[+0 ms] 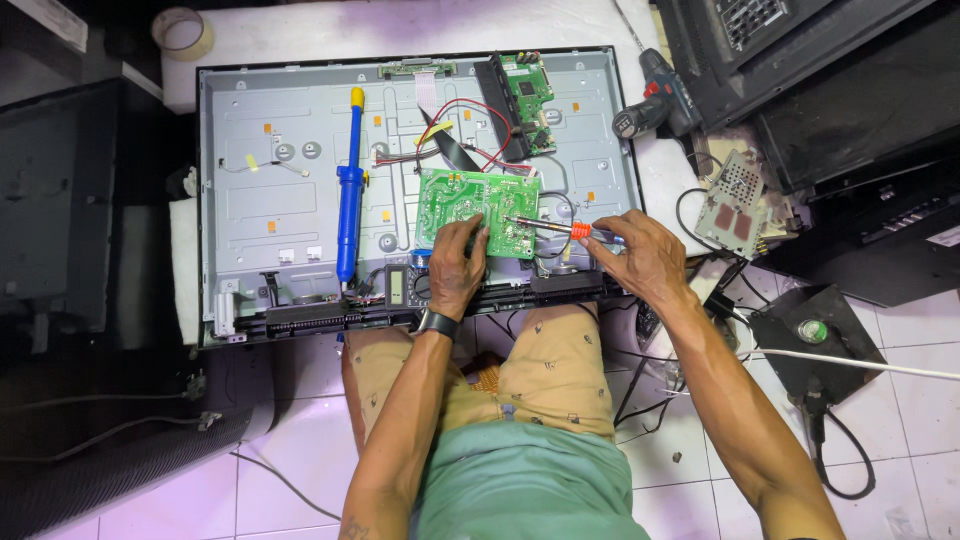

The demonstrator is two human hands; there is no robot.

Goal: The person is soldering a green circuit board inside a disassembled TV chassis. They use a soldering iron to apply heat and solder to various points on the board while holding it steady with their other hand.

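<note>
Sits over the opened metal back panel [280, 120] of a flat screen. Pins the green circuit board [478, 200], which lies near the middle of that panel, with the left hand [455, 270]: fingers curled down over the board's lower edge, thumb side tucked in. Grips a slim tool [560, 229] with an orange collar in the right hand [640, 255], fingers clenched round the handle, metal tip resting on the board just beside the left fingertips [484, 232].

Likely trouble, judged from this:

- Tip so close to the left fingertips: risks a jab or, if hot, a burn, should the right hand slip. Cannot tell from here whether heated.
- Board apparently steadied by 1 hand only: could skate or tilt under sideways push from the tip, scraping parts or tracks.
- Red and black wires [470, 125] looping just above the board: could snag or strain at their plugs if the board shifts.
- Blue suction pump [350, 180] lying loose to the left, and a small meter [405, 285] touching the left wrist side: could get knocked by an elbow or forearm.
- Second green board [525, 90] standing well apart near the top edge: little danger there.
- Cables on the tiled floor [300, 420] by the right knee: could catch a leg.
</note>
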